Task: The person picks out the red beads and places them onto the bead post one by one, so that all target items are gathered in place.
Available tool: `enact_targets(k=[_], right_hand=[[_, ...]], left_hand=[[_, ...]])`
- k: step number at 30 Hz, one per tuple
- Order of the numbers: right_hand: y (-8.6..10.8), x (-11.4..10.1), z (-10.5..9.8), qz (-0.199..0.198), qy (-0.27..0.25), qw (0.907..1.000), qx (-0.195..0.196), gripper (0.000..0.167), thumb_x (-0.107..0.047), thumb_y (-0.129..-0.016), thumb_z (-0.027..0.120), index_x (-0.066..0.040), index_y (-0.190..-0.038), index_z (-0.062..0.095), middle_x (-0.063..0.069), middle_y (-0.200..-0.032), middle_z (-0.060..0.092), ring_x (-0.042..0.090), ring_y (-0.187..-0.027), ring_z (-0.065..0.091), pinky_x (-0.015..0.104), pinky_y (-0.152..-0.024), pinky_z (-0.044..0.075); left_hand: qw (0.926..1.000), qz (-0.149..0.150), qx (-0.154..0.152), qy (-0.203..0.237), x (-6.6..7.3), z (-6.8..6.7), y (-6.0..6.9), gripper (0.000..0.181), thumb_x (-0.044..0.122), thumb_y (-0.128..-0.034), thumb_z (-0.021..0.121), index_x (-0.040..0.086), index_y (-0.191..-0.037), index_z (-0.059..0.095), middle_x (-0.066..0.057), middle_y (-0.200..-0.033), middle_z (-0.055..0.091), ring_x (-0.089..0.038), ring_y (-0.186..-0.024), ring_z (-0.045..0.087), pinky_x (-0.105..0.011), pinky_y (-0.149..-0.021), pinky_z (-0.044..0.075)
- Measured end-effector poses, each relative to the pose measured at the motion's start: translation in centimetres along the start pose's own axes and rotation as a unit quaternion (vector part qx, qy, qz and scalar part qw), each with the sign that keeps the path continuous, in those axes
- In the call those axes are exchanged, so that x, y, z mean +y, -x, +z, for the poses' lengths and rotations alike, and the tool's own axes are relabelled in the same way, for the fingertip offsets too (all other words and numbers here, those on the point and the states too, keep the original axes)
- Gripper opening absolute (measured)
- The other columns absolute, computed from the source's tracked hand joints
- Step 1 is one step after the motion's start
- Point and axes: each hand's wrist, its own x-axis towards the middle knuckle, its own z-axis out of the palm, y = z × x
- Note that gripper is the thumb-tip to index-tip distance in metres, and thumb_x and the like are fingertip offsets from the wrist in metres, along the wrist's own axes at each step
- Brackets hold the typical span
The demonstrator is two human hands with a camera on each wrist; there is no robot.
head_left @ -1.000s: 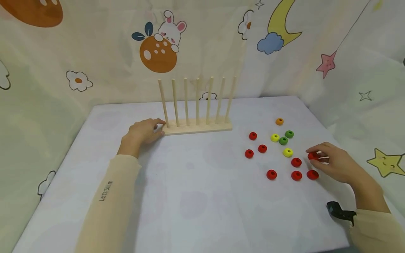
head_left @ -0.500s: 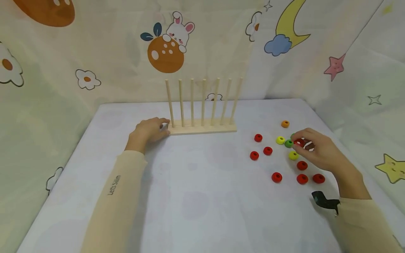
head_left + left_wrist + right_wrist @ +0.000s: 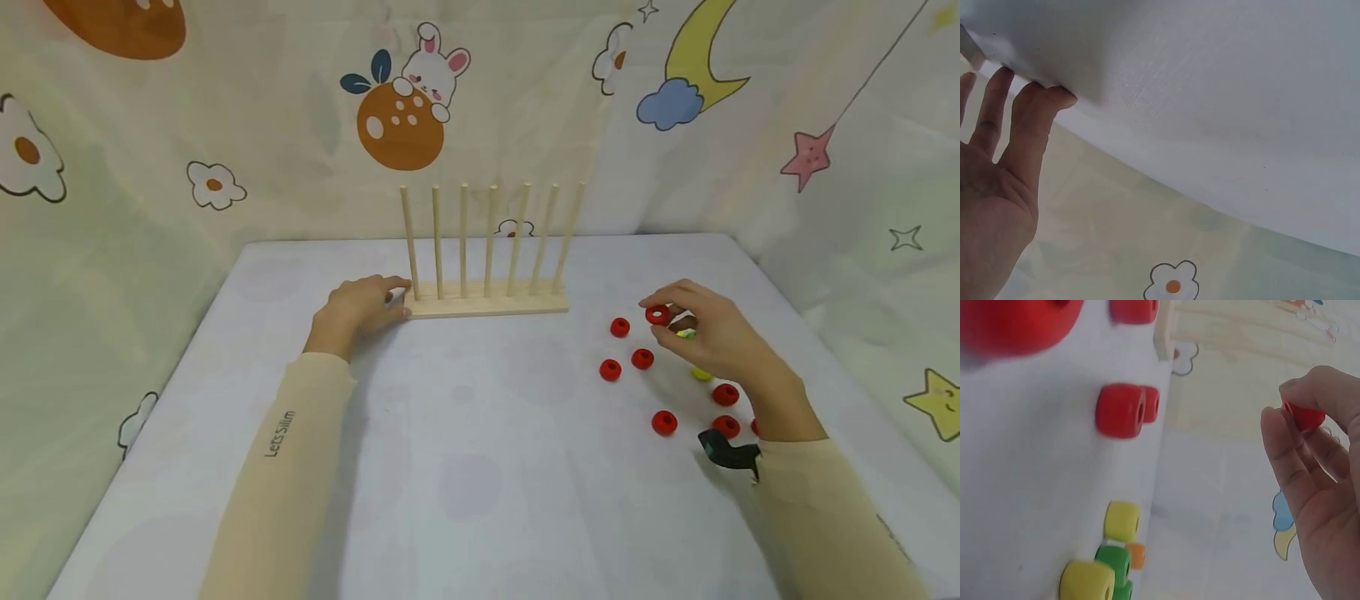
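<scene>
The right hand (image 3: 708, 332) pinches one red bead (image 3: 1305, 417) between thumb and fingertips; the bead is raised above the tabletop (image 3: 465, 417), to the right of the wooden peg rack (image 3: 487, 309). Thumb and forefinger of the left hand (image 3: 354, 307) grip the left end of the rack's base. Steady the base at this end only, with light, even pressure, and keep the fingers off the seven bare pegs (image 3: 490, 242). Pinch the bead by its outer wall, fingertips clear of the bore; excessive force could make its rounded surface slip. Carry it high enough to clear the loose red beads (image 3: 642, 359) nearby, and keep the forearm above those lying under the wrist. For any approach to the pegs, a bore axis parallel to them is likely the safest presentation. The yellow beads (image 3: 1121, 521) and green beads (image 3: 1114, 564) need no contact.
</scene>
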Motion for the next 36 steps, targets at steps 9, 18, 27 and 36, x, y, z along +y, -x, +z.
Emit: enact_targets(k=[9,18,27,36], right_hand=[[-2.4,-1.3,1.0,-0.04,-0.01,0.9991,0.012,0.042,0.006,-0.085,0.078,-0.008,-0.123,0.066,0.0,-0.112,0.067,0.013,-0.089,0.067,0.01,-0.081,0.052],[-5.0,-2.6,1.9,-0.091,-0.048,0.994,0.036,0.038,0.005,-0.085,0.078,-0.008,-0.119,0.068,0.0,-0.11,0.066,0.01,-0.087,0.068,0.017,-0.079,0.056],[-7.3,-4.2,3.1,-0.109,-0.1,0.9882,0.038,0.036,0.004,-0.086,0.078,-0.009,-0.119,0.069,0.002,-0.108,0.067,0.013,-0.087,0.068,0.02,-0.079,0.057],[-9.8,-5.8,4.6,-0.134,-0.115,0.9832,0.046,0.034,0.0,-0.087,0.079,-0.008,-0.119,0.07,0.004,-0.108,0.067,0.015,-0.085,0.068,0.023,-0.076,0.058]], left_hand=[[1.0,-0.003,-0.005,-0.003,0.2,0.1,0.1,0.064,0.048,-0.1022,0.06,0.032,-0.159,0.036,-0.014,-0.146,0.055,-0.045,-0.122,0.058,-0.064,-0.095,0.049],[0.9999,-0.011,-0.002,-0.006,0.1,0.2,0.2,0.064,0.049,-0.1021,0.059,0.033,-0.159,0.036,-0.012,-0.141,0.054,-0.047,-0.122,0.056,-0.064,-0.096,0.047],[1.0,-0.007,0.003,-0.005,0.1,0.1,0.2,0.063,0.047,-0.1025,0.06,0.032,-0.159,0.036,-0.011,-0.141,0.053,-0.042,-0.121,0.057,-0.064,-0.097,0.047],[1.0,-0.001,0.005,-0.006,0.1,0.0,0.1,0.063,0.047,-0.1016,0.061,0.032,-0.158,0.038,-0.011,-0.139,0.053,-0.042,-0.121,0.057,-0.064,-0.095,0.047]])
